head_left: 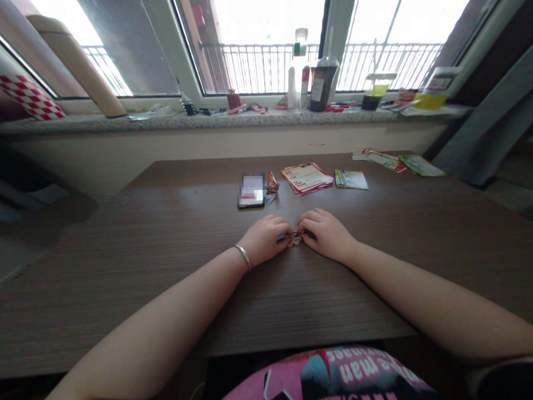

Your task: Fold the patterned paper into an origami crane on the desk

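Fingers [286, 227], two hands [265, 238] [328, 232], one scrap [295, 240] between

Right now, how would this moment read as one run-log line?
left hand: gripping small patterned piece | right hand: gripping its other side | farther on table: phone, folded paper, paper stack

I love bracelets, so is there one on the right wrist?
No, the silvery bracelet circles the left wrist, and the right wrist looks bare.

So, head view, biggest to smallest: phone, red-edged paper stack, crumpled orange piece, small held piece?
1. Red-edged paper stack and phone: look alike, unranked.
2. Crumpled orange piece.
3. Small held piece: least showing, partly covered.
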### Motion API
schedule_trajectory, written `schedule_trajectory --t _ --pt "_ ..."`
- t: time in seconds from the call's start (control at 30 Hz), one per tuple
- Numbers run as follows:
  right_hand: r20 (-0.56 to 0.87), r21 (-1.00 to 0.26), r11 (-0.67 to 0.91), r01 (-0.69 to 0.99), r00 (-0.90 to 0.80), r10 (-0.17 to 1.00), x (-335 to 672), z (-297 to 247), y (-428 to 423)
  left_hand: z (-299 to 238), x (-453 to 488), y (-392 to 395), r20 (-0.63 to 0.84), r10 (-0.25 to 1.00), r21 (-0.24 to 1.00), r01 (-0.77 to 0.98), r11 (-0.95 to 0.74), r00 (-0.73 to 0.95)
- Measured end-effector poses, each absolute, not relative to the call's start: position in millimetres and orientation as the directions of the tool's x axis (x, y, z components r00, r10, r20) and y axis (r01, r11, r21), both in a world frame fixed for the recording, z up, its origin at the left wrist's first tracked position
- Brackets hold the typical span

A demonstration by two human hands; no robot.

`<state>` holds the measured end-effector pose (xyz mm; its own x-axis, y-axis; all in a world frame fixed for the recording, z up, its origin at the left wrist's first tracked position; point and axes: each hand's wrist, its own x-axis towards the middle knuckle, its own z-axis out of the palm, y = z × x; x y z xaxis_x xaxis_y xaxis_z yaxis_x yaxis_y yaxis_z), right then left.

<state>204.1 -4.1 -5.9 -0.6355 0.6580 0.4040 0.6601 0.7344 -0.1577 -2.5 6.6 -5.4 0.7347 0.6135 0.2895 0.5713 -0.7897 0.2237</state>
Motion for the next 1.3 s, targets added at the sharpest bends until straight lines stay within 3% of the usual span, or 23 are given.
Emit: schedule_trajectory --t 0.67,1.03,1.3 --pt "0.369 -0.089 0.735 0.672 -0.663 0.652 202 -5 -7 5 -1 0 0.267 0.582 0.205 0.544 -0.813 0.769" --pt "0.280 0.122 0.756 0.643 -0.753 0.595 201 0 -15 12 0 -6 0.200 0.598 0.075 0.597 -0.799 0.776" --pt "0.272 0.098 0.767 0.634 -0.759 0.592 205 2 -18 13 -1 -6 0.186 0.593 0.055 0.594 -0.803 0.784"
